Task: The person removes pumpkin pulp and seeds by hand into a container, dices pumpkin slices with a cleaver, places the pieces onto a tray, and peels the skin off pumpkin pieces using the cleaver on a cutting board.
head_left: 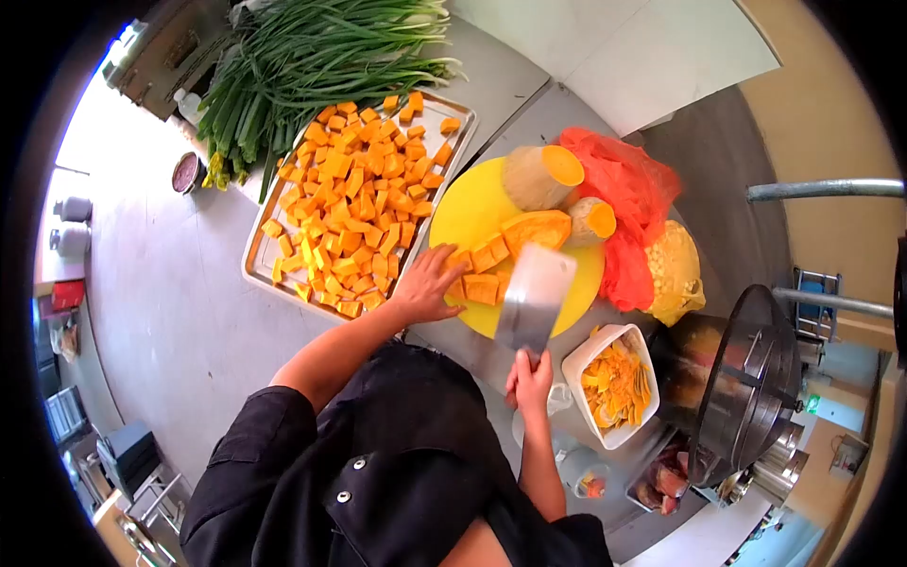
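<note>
My right hand (531, 383) is closed around the handle of a cleaver (537, 298), its broad blade over the yellow round cutting board (463, 222). At the board's left edge, my left hand (427, 283) has its fingers spread, against cut chunks of butternut squash (482, 287). Behind the blade lies a peeled orange squash piece (537, 230). Farther back are two unpeeled squash pieces, a large one (534, 180) and a smaller one (592, 220). A metal tray (460, 109) heaped with orange squash cubes (364, 203) stands to the left.
Green onions (312, 71) lie behind the tray. Right of the board are a red plastic bag (619, 189) and a yellow bag (675, 269). A white tub (605, 437) holds peelings near my right forearm. A large dark pot (746, 387) stands farther right.
</note>
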A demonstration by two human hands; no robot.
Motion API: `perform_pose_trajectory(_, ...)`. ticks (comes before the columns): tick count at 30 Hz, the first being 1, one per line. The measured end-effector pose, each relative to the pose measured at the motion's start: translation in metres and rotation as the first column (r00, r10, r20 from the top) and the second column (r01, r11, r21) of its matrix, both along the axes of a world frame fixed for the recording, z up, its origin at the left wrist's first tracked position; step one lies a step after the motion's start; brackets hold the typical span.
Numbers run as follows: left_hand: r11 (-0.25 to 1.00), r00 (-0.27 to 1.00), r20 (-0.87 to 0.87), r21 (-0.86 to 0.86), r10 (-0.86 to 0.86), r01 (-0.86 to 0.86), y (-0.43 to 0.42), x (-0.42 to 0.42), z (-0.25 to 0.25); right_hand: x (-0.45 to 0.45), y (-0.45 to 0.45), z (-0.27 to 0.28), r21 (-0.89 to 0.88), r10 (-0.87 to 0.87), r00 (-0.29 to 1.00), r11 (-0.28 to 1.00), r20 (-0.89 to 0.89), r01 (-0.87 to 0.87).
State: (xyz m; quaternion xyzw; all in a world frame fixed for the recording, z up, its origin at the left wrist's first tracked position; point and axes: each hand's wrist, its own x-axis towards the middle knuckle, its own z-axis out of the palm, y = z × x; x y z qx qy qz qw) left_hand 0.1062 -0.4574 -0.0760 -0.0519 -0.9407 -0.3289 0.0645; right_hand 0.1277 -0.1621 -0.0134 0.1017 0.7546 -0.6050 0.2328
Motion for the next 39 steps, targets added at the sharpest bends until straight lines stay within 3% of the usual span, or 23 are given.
perform_pose_trajectory(3, 0.950, 0.981, 0.087, -0.248, -0.175, 0.191, 0.012, -0.031, 0.023, 0.043, 0.031, -0.038, -0.157, -0.297, 0.924, 0.928, 0.239, 0.339)
perform_pose_trajectory(5, 0.919, 0.955, 0.196, -0.287, -0.221, 0.271, 0.020, -0.051, 0.017, 0.061, 0.035, -0.068, -0.147, -0.340, 0.889, 0.906, 0.308, 0.398)
perform_pose_trajectory(7, 0.909, 0.951, 0.217, -0.307, -0.222, 0.283, 0.025, -0.060, 0.012, 0.065, 0.027, -0.108, -0.243, -0.311, 0.893, 0.885, 0.324, 0.397)
perform_pose_trajectory(11, 0.927, 0.955, 0.136, -0.237, -0.265, 0.291, 0.024, -0.058, 0.001, 0.042, -0.053, -0.096, -0.372, -0.129, 0.925, 0.889, 0.358, 0.268)
perform_pose_trajectory(12, 0.944, 0.969, 0.062, -0.221, -0.238, 0.246, 0.024, -0.055, 0.000, 0.043, -0.064, -0.111, -0.392, -0.067, 0.925, 0.893, 0.375, 0.224)
perform_pose_trajectory(15, 0.977, 0.988, 0.040, -0.147, -0.149, 0.154, 0.016, -0.051, 0.002, 0.032, -0.110, -0.084, -0.406, -0.042, 0.939, 0.895, 0.340, 0.187)
perform_pose_trajectory(19, 0.994, 0.993, -0.098, -0.075, 0.071, -0.079, -0.031, -0.042, 0.026, 0.008, -0.147, -0.048, -0.346, 0.139, 0.974, 0.936, 0.179, -0.069)
perform_pose_trajectory(21, 0.966, 0.961, -0.128, -0.041, 0.247, -0.254, -0.067, -0.038, 0.024, -0.015, -0.172, -0.032, -0.312, 0.294, 0.950, 0.916, 0.100, -0.251)
perform_pose_trajectory(24, 0.881, 0.882, -0.059, -0.046, 0.468, -0.470, -0.117, -0.037, 0.021, -0.025, -0.194, -0.021, -0.264, 0.329, 0.942, 0.917, 0.072, -0.300)
perform_pose_trajectory(27, 0.763, 0.797, -0.326, -0.259, 0.508, -0.592, -0.130, -0.048, 0.016, -0.009, -0.148, -0.005, -0.306, 0.193, 0.969, 0.942, 0.157, -0.138)
perform_pose_trajectory(28, 0.798, 0.824, -0.324, -0.250, 0.465, -0.549, -0.116, -0.059, 0.021, 0.001, -0.122, -0.005, -0.311, 0.140, 0.970, 0.948, 0.198, -0.074)
perform_pose_trajectory(29, 0.901, 0.889, -0.201, -0.059, 0.412, -0.431, -0.098, -0.076, 0.024, 0.013, -0.094, -0.008, -0.312, 0.092, 0.967, 0.950, 0.239, -0.013)
perform_pose_trajectory(30, 0.970, 0.959, -0.147, 0.014, 0.243, -0.243, -0.083, -0.092, 0.016, 0.029, -0.066, -0.018, -0.319, 0.025, 0.960, 0.946, 0.277, 0.067)
perform_pose_trajectory(31, 0.986, 0.975, -0.165, -0.050, 0.152, -0.162, -0.058, -0.110, 0.022, 0.046, -0.041, -0.033, -0.322, -0.040, 0.948, 0.935, 0.315, 0.147)
perform_pose_trajectory(32, 0.994, 0.990, -0.090, -0.010, 0.106, -0.108, -0.038, -0.125, 0.022, 0.064, -0.022, -0.045, -0.297, -0.130, 0.942, 0.928, 0.310, 0.226)
perform_pose_trajectory(36, 0.988, 0.992, 0.065, 0.104, 0.109, -0.115, 0.004, -0.140, -0.016, 0.081, 0.003, -0.069, -0.229, -0.374, 0.871, 0.861, 0.318, 0.453)
perform_pose_trajectory(37, 0.988, 0.993, 0.037, 0.098, 0.115, -0.118, 0.020, -0.123, -0.022, 0.081, 0.004, -0.079, -0.211, -0.408, 0.854, 0.848, 0.324, 0.485)
perform_pose_trajectory(39, 0.991, 0.992, -0.030, 0.060, 0.124, -0.122, 0.049, -0.080, -0.029, 0.070, -0.009, -0.083, -0.271, -0.343, 0.878, 0.857, 0.334, 0.438)
